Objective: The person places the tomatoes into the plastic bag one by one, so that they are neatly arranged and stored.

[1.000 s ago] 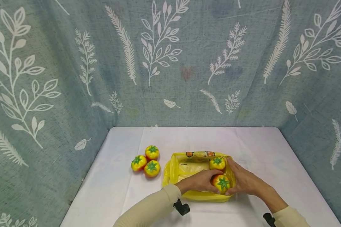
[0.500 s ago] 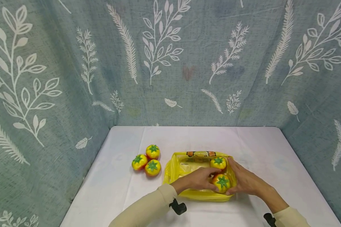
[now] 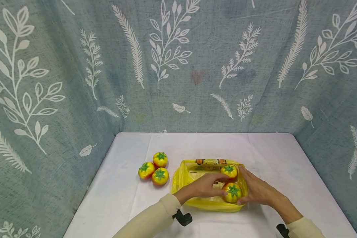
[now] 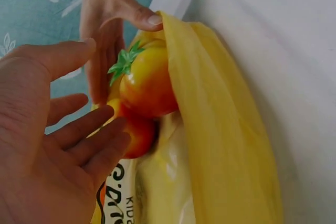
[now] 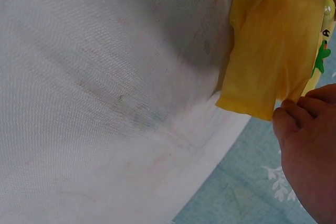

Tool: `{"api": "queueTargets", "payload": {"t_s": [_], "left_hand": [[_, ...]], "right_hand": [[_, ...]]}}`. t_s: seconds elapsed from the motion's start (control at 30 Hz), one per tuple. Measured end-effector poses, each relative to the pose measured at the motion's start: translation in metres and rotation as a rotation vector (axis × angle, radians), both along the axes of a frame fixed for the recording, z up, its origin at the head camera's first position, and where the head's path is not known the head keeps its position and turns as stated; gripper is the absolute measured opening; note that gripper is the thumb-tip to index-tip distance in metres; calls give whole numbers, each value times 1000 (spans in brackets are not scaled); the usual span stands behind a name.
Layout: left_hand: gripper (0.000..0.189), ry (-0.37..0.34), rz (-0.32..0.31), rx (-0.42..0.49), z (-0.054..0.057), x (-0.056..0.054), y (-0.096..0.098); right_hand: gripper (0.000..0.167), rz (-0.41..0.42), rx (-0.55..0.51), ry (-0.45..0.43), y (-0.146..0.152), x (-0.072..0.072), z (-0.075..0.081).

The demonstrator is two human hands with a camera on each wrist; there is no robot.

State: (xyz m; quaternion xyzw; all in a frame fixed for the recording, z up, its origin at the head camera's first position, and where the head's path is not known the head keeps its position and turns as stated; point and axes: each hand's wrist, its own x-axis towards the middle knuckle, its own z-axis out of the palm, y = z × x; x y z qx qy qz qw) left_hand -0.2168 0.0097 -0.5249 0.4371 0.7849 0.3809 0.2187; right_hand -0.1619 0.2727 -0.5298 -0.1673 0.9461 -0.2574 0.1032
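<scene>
Head view: L grip (image 3: 208,185) spread, nothing held, just beside 2 tomatoes (image 3: 232,193) inside yellow bag (image 3: 209,206) (3 more tomatoes (image 3: 160,176) on worktop (image 3: 226,224), bag's L side); R grip (image 3: 258,190) holds bag's R edge.

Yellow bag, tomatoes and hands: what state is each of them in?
Yellow bag: mouth wide open.
Two tomatoes: inside the bag, green tops up.
Three tomatoes: outside the bag, clustered, green tops up.
Left hand: over the bag, fingers spread, gripping nothing.
Right hand: holding the bag's right edge.
</scene>
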Motion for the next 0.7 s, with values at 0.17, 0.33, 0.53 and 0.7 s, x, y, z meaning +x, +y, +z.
{"api": "queueTargets", "payload": {"t_s": [0.17,0.33,0.53,0.7], "left_hand": [[56,10,-1,48,4,-1,-8],[58,-6,27,56,10,0,-19],[57,-42,87,88,15,-1,-32],[54,-56,130,138,22,-4,-44]], "right_hand": [[135,-6,-1,-5,0,0,0],[135,3,0,9,0,0,0],[136,-1,-1,5,0,0,0],[138,-26,5,-23,-2,0,0]]}}
